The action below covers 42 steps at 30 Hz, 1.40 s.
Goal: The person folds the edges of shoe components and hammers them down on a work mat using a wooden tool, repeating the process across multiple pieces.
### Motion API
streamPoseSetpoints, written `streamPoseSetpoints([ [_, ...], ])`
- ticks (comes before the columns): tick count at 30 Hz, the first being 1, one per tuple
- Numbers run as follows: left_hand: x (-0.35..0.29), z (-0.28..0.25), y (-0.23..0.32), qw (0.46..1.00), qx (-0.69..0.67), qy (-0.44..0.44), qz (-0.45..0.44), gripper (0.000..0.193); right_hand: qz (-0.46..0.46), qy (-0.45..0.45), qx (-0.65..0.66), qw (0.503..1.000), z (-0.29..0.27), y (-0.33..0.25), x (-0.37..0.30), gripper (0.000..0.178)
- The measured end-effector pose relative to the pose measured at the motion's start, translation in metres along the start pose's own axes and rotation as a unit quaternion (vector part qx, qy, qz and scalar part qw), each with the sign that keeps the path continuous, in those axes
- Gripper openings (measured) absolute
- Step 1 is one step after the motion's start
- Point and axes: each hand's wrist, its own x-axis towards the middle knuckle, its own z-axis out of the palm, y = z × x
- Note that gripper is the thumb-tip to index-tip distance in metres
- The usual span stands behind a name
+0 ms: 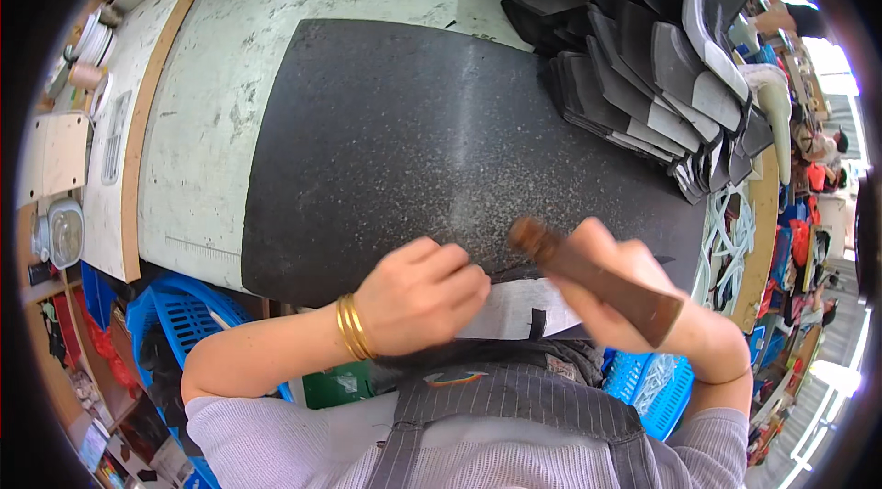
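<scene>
My right hand [606,292] is closed round a hammer with a rusty brown head [602,280]. The head's round end points up and left, its flat wedge end down and right; the handle is hidden. My left hand [424,294] has its fingers curled in a fist-like grip, and what they hold, if anything, is hidden. Between both hands, at the front edge of the table, lies a dark and light grey piece [501,307] with a small black tab. Under it spreads a large black mat [367,122], worn and pitted in the middle.
Stacked dark grey pieces with whitish parts [634,76] lean at the far right. White strips [726,241] lie beside the mat's right end. Blue baskets [188,314] stand below the table on both sides. A wooden strip [152,122] borders the white tabletop [207,140] at left.
</scene>
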Motion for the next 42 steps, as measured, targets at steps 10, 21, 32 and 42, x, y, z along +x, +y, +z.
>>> streamPoseSetpoints([
  [10,-0.019,-0.020,-0.002,0.993,-0.050,-0.021,-0.108,0.022,-0.016,-0.101,0.029,0.994,0.018,-0.006,0.012,0.041],
  [21,-0.041,-0.034,-0.013,0.991,-0.022,0.000,-0.132,0.023,-0.033,-0.037,0.098,0.994,0.023,-0.005,0.030,0.046],
  [32,-0.056,-0.020,-0.013,0.993,0.042,0.080,-0.077,0.025,-0.082,-0.019,0.114,0.990,0.029,-0.012,0.049,0.041],
  [42,-0.058,-0.020,-0.008,0.960,-0.085,0.112,-0.241,0.022,0.015,-0.066,0.146,0.987,0.038,-0.016,0.052,0.012],
])
